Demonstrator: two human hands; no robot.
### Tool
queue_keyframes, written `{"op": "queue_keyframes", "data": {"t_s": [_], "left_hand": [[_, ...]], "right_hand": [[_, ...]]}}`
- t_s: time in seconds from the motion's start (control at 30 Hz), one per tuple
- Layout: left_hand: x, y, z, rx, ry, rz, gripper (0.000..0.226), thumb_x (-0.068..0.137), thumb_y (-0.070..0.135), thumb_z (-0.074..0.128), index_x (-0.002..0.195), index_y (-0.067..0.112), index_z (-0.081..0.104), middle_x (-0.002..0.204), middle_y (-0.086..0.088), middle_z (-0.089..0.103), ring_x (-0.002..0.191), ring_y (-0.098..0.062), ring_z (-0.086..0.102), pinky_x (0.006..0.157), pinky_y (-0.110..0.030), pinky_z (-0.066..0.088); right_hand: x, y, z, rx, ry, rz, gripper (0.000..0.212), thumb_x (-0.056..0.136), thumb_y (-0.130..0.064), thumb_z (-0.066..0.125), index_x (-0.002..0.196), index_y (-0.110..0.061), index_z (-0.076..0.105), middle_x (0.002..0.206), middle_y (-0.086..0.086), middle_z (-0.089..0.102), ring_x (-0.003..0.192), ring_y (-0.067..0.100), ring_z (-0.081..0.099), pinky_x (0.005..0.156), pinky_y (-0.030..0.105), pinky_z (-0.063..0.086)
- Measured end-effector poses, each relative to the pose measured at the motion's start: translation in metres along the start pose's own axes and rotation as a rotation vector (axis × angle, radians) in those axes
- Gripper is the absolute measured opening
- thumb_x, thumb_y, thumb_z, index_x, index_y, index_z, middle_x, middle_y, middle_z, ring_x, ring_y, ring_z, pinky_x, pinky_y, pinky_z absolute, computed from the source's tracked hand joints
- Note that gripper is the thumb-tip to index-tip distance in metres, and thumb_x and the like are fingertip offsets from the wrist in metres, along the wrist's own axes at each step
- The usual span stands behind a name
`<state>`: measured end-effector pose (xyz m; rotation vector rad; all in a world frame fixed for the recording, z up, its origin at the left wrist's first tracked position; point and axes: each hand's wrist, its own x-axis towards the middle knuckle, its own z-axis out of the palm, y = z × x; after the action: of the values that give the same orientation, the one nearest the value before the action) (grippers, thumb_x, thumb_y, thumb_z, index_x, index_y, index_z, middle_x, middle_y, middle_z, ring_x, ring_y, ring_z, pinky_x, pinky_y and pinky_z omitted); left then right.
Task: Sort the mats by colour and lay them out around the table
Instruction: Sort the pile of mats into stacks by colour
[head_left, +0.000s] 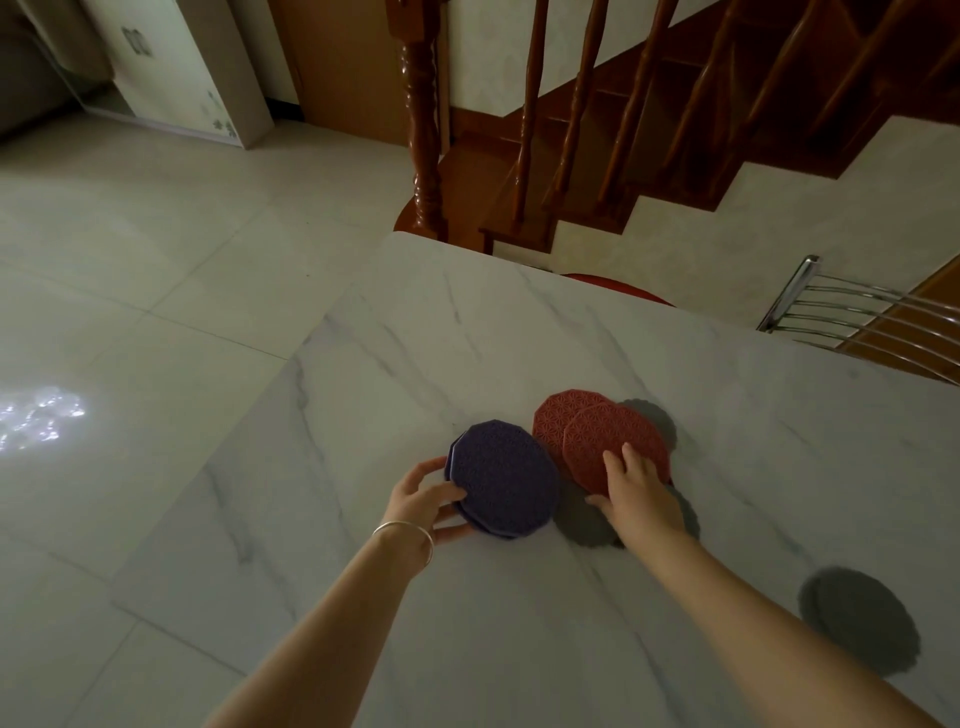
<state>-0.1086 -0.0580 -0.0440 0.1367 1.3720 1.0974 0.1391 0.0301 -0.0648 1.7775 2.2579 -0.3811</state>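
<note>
A small stack of purple mats sits near the middle of the marble table, and my left hand grips its left edge. Two red mats overlap just to the right. My right hand holds the nearer red mat, fingers on top and thumb at its lower edge. Grey mats lie under the red ones: one peeks out behind, another shows in front between my hands. A separate grey mat lies alone at the near right.
The table's left edge runs diagonally beside a glossy tiled floor. A metal chair back stands at the far right and a red seat shows at the far edge. A wooden staircase rises behind.
</note>
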Motion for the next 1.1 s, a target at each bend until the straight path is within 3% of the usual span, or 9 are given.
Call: {"op": "queue_keyframes", "data": {"t_s": [0.17, 0.27, 0.4, 0.53, 0.6, 0.67, 0.83, 0.97, 1.1], "left_hand": [[0.001, 0.002, -0.015, -0.031, 0.062, 0.020, 0.040, 0.078, -0.010, 0.054, 0.104, 0.018, 0.063, 0.088, -0.012, 0.066, 0.073, -0.029, 0.068, 0.054, -0.038, 0.058], [0.001, 0.001, -0.020, -0.045, 0.078, 0.010, 0.040, 0.078, -0.011, 0.054, 0.102, 0.020, 0.063, 0.091, -0.012, 0.066, 0.074, -0.029, 0.068, 0.053, -0.037, 0.057], [0.001, 0.001, -0.018, -0.055, 0.085, -0.004, 0.038, 0.080, -0.008, 0.055, 0.106, 0.019, 0.062, 0.097, -0.012, 0.065, 0.079, -0.029, 0.068, 0.054, -0.038, 0.058], [0.000, 0.004, -0.017, -0.060, 0.096, -0.022, 0.030, 0.083, 0.004, 0.054, 0.109, 0.017, 0.063, 0.105, -0.011, 0.064, 0.086, -0.031, 0.067, 0.063, -0.041, 0.058], [-0.001, 0.006, -0.017, -0.082, 0.101, -0.056, 0.022, 0.083, 0.015, 0.056, 0.102, 0.018, 0.066, 0.103, -0.010, 0.066, 0.088, -0.031, 0.067, 0.067, -0.042, 0.058], [-0.002, 0.006, -0.017, -0.112, 0.103, -0.073, 0.021, 0.082, 0.026, 0.057, 0.097, 0.017, 0.067, 0.100, -0.010, 0.067, 0.087, -0.031, 0.067, 0.069, -0.043, 0.058], [-0.002, 0.006, -0.016, -0.134, 0.100, -0.049, 0.035, 0.083, 0.040, 0.053, 0.105, 0.017, 0.066, 0.104, -0.012, 0.067, 0.097, -0.034, 0.065, 0.084, -0.052, 0.055], [-0.003, 0.009, -0.014, -0.112, 0.085, -0.041, 0.020, 0.076, 0.028, 0.063, 0.091, 0.016, 0.069, 0.091, -0.011, 0.069, 0.085, -0.032, 0.068, 0.075, -0.048, 0.058], [-0.002, 0.010, -0.013, -0.016, 0.077, 0.002, 0.030, 0.078, 0.003, 0.063, 0.105, 0.016, 0.063, 0.095, -0.011, 0.067, 0.082, -0.031, 0.068, 0.063, -0.041, 0.058]], "right_hand": [[-0.001, -0.006, -0.004, -0.326, 0.034, -0.133, 0.052, 0.098, -0.019, 0.041, 0.144, 0.000, 0.024, 0.139, 0.039, 0.036, 0.124, 0.044, 0.046, 0.081, 0.042, 0.054], [-0.007, -0.016, -0.024, -0.312, 0.154, -0.132, 0.039, 0.082, 0.002, 0.060, 0.120, 0.011, 0.053, 0.094, 0.036, 0.065, 0.076, 0.041, 0.068, 0.051, 0.041, 0.055], [-0.010, -0.030, -0.054, -0.019, 0.366, -0.069, 0.030, 0.091, 0.002, 0.048, 0.119, 0.011, 0.051, 0.074, 0.020, 0.068, 0.056, 0.030, 0.066, 0.043, 0.034, 0.051], [-0.018, -0.051, -0.065, 0.071, 0.704, -0.256, 0.027, 0.079, 0.004, 0.067, 0.105, 0.012, 0.062, 0.053, 0.012, 0.063, 0.037, 0.020, 0.056, 0.031, 0.023, 0.043], [-0.022, -0.064, -0.054, 0.029, 0.848, -0.427, 0.022, 0.081, 0.001, 0.064, 0.101, 0.009, 0.066, 0.060, 0.011, 0.068, 0.042, 0.017, 0.061, 0.032, 0.021, 0.044], [-0.025, -0.077, -0.035, -0.007, 0.872, -0.588, 0.026, 0.085, -0.002, 0.055, 0.105, 0.006, 0.068, 0.089, 0.018, 0.074, 0.069, 0.021, 0.073, 0.047, 0.024, 0.057], [-0.040, -0.094, 0.002, -0.036, 0.610, -0.751, 0.056, 0.061, 0.001, 0.080, 0.116, -0.003, 0.066, 0.115, 0.017, 0.068, 0.100, 0.024, 0.069, 0.068, 0.027, 0.060], [-0.048, -0.098, 0.007, -0.049, 0.432, -0.716, 0.063, 0.061, -0.010, 0.084, 0.121, -0.009, 0.064, 0.120, 0.012, 0.066, 0.104, 0.020, 0.067, 0.061, 0.020, 0.059], [-0.042, -0.090, 0.007, 0.086, 0.276, -0.779, 0.060, 0.076, -0.002, 0.072, 0.132, -0.008, 0.053, 0.134, 0.012, 0.057, 0.116, 0.025, 0.060, 0.067, 0.029, 0.060]]}}
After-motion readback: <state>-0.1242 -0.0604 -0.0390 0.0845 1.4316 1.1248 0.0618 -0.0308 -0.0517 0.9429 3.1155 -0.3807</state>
